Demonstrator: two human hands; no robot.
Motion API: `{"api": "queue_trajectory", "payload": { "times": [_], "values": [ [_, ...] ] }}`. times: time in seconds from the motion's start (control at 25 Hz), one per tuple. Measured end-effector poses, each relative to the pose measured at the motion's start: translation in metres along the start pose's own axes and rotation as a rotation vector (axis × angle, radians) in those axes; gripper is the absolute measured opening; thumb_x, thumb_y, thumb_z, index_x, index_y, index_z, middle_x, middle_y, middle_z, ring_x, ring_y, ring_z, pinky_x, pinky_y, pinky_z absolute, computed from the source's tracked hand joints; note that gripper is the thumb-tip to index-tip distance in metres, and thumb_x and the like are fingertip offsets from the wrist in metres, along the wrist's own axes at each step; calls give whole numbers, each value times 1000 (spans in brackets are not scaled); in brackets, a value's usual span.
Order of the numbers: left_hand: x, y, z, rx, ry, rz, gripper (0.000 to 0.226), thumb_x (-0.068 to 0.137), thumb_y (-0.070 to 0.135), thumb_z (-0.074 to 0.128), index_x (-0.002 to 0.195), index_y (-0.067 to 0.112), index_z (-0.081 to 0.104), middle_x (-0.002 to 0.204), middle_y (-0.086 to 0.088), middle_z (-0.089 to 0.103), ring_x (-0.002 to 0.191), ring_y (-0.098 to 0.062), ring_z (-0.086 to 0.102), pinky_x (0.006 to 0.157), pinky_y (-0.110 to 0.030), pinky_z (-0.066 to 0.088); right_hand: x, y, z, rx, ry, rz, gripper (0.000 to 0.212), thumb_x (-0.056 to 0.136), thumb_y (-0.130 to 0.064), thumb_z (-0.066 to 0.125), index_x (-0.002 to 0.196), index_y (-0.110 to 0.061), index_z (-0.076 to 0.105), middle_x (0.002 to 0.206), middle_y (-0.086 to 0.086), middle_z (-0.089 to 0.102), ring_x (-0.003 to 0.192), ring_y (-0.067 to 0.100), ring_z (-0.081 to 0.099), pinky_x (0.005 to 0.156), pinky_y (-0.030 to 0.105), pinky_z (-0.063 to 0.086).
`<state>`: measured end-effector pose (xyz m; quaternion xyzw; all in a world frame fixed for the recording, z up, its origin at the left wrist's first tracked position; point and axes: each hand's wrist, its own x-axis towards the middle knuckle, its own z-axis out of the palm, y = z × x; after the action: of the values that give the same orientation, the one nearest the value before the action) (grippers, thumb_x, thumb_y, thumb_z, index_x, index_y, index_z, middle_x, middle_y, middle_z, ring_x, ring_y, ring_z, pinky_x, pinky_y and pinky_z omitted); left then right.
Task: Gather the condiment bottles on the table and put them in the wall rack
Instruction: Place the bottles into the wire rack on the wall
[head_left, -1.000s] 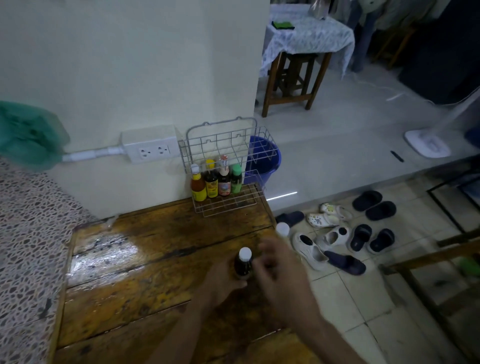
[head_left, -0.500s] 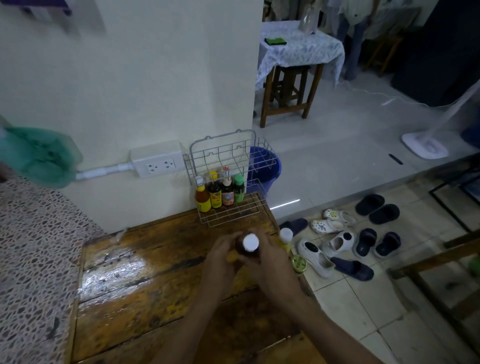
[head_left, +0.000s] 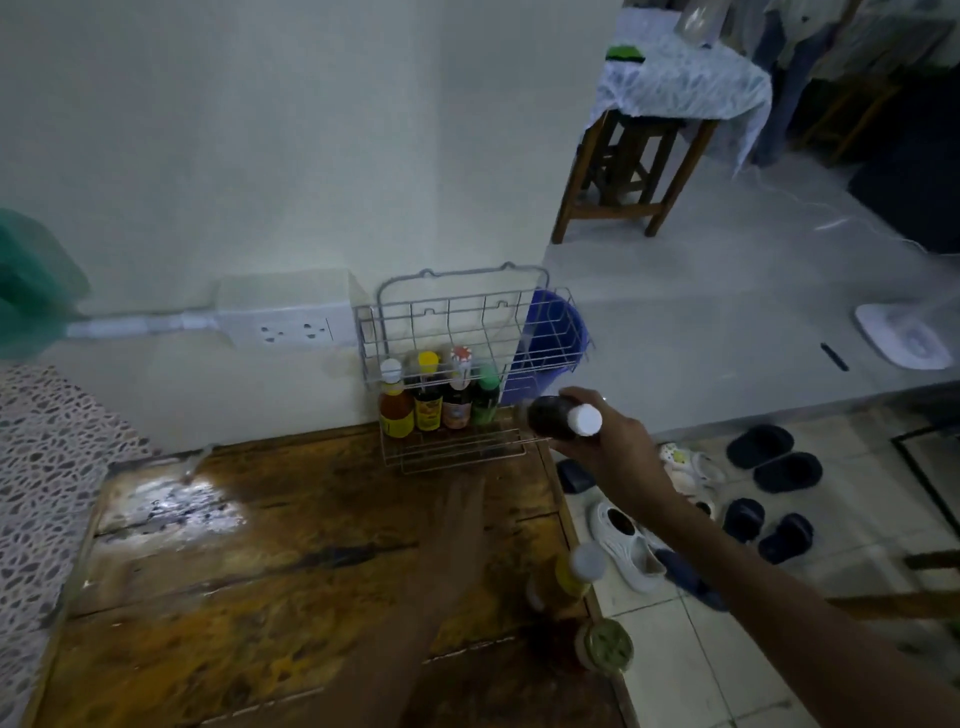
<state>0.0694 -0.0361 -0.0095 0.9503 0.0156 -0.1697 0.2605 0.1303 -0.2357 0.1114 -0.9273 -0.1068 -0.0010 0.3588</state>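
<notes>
My right hand (head_left: 610, 447) grips a dark bottle with a white cap (head_left: 563, 417), tilted with the cap toward me, just right of the wire wall rack (head_left: 467, 312). Several bottles (head_left: 439, 400) stand in a row in the rack's lower tier. My left hand (head_left: 460, 535) hovers blurred over the wooden table (head_left: 260, 571) with straight fingers, holding nothing. A yellow bottle with a white cap (head_left: 576, 569) and a jar with a green lid (head_left: 605, 647) stand near the table's right edge.
A wall socket box (head_left: 291, 322) sits left of the rack, a blue bucket (head_left: 556, 332) behind it. Shoes and sandals (head_left: 727, 493) lie on the tiled floor right of the table. A patterned cloth (head_left: 36, 467) covers the left side.
My right hand has lifted the dark bottle from the table and carried it up and right toward the rack. My left hand let go of it and stayed low over the table.
</notes>
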Motion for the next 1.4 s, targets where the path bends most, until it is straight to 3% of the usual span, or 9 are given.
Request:
{"api": "queue_trajectory", "payload": {
  "times": [0.2, 0.4, 0.52, 0.6, 0.76, 1.04, 1.16, 1.24, 1.4],
  "values": [
    [19, -20, 36, 153, -49, -17, 81, 97, 63, 53, 163, 31, 17, 171, -5, 5, 156, -34, 9, 121, -58, 21, 20, 33, 40, 109, 77, 55, 55, 85, -23, 79, 129, -38, 49, 107, -24, 62, 97, -20, 56, 78, -3, 41],
    [29, -24, 47, 177, -75, -43, 84, 94, 69, 53, 162, 32, 20, 172, -5, -2, 156, -35, 2, 118, -68, 19, 36, 51, 60, 162, 53, 121, 60, 87, -8, 74, 138, -21, 44, 120, -4, 63, 100, 9, 63, 78, 11, 49],
    [29, -26, 49, 164, -68, -50, 85, 92, 68, 57, 161, 33, 22, 171, -4, -1, 156, -34, 2, 117, -69, 19, 56, 57, 66, 154, -16, 171, 56, 91, -1, 66, 136, -16, 37, 118, -3, 57, 102, 15, 60, 81, 19, 50],
    [30, -26, 49, 158, -68, -50, 85, 92, 68, 57, 161, 33, 22, 171, -3, -1, 156, -34, 1, 118, -69, 18, 72, 61, 69, 124, -43, 150, 51, 92, 0, 64, 133, -18, 40, 112, -11, 56, 100, 9, 59, 80, 12, 46],
    [28, -27, 50, 172, -57, -49, 84, 93, 70, 54, 161, 34, 20, 171, -3, -1, 155, -34, 3, 117, -68, 19, 94, 66, 70, 80, -44, 96, 46, 94, -8, 64, 113, -44, 43, 98, -27, 56, 88, -15, 58, 67, -3, 42],
    [27, -27, 53, 172, -43, -59, 83, 93, 71, 53, 161, 36, 19, 171, -1, -2, 155, -34, 3, 116, -69, 19, 99, 66, 79, 105, 19, 117, 52, 94, -16, 65, 115, -54, 35, 103, -29, 58, 86, -22, 58, 69, 1, 44],
    [25, -28, 56, 158, -38, -61, 83, 93, 70, 52, 161, 36, 18, 171, 1, -4, 156, -32, 0, 117, -69, 17, 96, 68, 84, 125, 28, 92, 53, 93, -15, 66, 120, -50, 36, 114, -20, 58, 90, -21, 58, 73, 7, 48],
    [26, -29, 57, 152, -44, -64, 83, 93, 71, 51, 161, 36, 18, 172, 1, -6, 156, -31, -1, 117, -69, 16, 99, 67, 86, 145, 27, 85, 50, 94, -15, 66, 126, -41, 39, 116, -19, 57, 90, -24, 57, 67, 2, 47],
    [27, -29, 57, 157, -46, -71, 83, 93, 72, 50, 161, 37, 18, 172, 2, -7, 156, -30, -3, 118, -68, 16, 99, 71, 88, 170, 47, 84, 47, 94, -15, 66, 133, -30, 44, 119, -16, 59, 90, -24, 57, 68, -2, 45]
  ]
}}
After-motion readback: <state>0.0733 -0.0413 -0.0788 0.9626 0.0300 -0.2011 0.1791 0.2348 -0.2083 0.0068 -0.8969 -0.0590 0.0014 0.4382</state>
